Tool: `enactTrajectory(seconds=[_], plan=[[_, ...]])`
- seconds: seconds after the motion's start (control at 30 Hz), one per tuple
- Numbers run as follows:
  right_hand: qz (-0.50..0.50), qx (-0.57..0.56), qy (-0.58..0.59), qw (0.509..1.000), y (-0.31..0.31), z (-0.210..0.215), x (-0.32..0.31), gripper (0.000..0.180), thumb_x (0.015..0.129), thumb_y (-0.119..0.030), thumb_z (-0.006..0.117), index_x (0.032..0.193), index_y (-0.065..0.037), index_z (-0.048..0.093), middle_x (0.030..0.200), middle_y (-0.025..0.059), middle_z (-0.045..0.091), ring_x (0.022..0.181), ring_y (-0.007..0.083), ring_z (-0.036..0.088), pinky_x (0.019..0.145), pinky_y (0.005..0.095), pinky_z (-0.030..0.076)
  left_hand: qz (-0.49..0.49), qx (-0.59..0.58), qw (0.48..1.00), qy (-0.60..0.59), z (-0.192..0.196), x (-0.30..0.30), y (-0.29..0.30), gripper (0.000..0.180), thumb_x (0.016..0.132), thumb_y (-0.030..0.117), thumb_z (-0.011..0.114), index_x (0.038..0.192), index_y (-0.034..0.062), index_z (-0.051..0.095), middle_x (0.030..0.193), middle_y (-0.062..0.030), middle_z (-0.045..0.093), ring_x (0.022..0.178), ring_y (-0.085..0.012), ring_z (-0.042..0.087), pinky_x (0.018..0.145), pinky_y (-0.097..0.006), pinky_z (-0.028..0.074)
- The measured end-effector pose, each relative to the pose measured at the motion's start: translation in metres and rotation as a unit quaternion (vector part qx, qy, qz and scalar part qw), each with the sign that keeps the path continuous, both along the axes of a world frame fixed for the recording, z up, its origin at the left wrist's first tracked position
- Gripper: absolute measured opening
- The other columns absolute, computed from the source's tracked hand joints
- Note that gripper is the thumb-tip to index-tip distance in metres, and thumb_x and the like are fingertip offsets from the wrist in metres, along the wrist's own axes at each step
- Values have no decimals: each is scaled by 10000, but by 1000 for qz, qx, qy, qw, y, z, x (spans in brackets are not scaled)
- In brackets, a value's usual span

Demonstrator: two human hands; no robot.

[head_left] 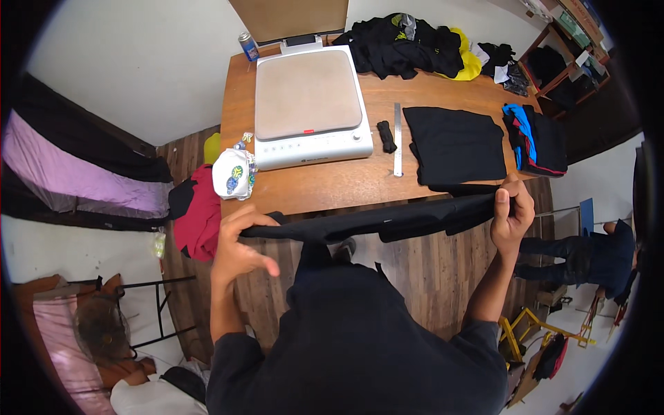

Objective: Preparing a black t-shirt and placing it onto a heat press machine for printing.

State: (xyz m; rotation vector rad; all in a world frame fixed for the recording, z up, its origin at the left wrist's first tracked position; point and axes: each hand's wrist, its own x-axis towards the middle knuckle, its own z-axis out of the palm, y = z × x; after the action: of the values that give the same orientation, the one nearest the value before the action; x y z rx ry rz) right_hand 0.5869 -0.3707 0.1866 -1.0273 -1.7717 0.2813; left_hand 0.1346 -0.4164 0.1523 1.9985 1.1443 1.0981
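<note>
A black garment (387, 220) is stretched between my hands just off the table's front edge, a small pale mark showing midway along it. At its right end my right hand (513, 213) is closed, pinching the cloth between thumb and fingers. My left hand (238, 242) has its fingers curled at the left end of the cloth, while its thumb sticks out below, apart from them. Beyond the garment, a folded black cloth (456, 145) lies flat on the wooden table (311, 187). A steel ruler (398, 138) and a small black bundle (386, 137) lie left of it.
A white heat press (315, 149) with its beige plate stands on the table. Near it are a spray can (248, 46) and a white printed cloth (232, 173). Folded clothes (536, 142) sit at right, piled clothes (401, 48) behind. Another person (588, 252) stands at far right.
</note>
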Motion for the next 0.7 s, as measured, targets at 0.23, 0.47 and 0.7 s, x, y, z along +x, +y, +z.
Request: enactTrajectory(seconds=[0.23, 0.47, 0.7], plan=[[3, -13, 30, 999, -1, -9, -2, 242, 939, -88, 621, 742, -24, 496, 655, 17, 431, 613, 116, 375, 563, 274, 282, 138, 13, 989, 44, 26, 8, -15, 148, 819, 89, 757, 851, -22, 664, 756, -100, 579, 701, -238, 568, 674, -328, 448], [56, -26, -51, 997, 20, 3, -40, 237, 883, -126, 687, 756, -20, 516, 684, 68, 460, 654, 204, 408, 608, 330, 310, 299, 27, 952, 57, 3, 15, 13, 57, 985, 29, 484, 1001, -22, 503, 939, -133, 469, 871, -258, 499, 818, -325, 418], [17, -9, -82, 996, 38, 12, -40, 327, 964, -279, 611, 777, -30, 510, 732, 64, 419, 702, 207, 384, 647, 336, 299, 338, 100, 935, 44, 7, 7, 12, 142, 973, 129, 411, 907, 4, 428, 880, -95, 400, 799, -190, 398, 750, -303, 359]])
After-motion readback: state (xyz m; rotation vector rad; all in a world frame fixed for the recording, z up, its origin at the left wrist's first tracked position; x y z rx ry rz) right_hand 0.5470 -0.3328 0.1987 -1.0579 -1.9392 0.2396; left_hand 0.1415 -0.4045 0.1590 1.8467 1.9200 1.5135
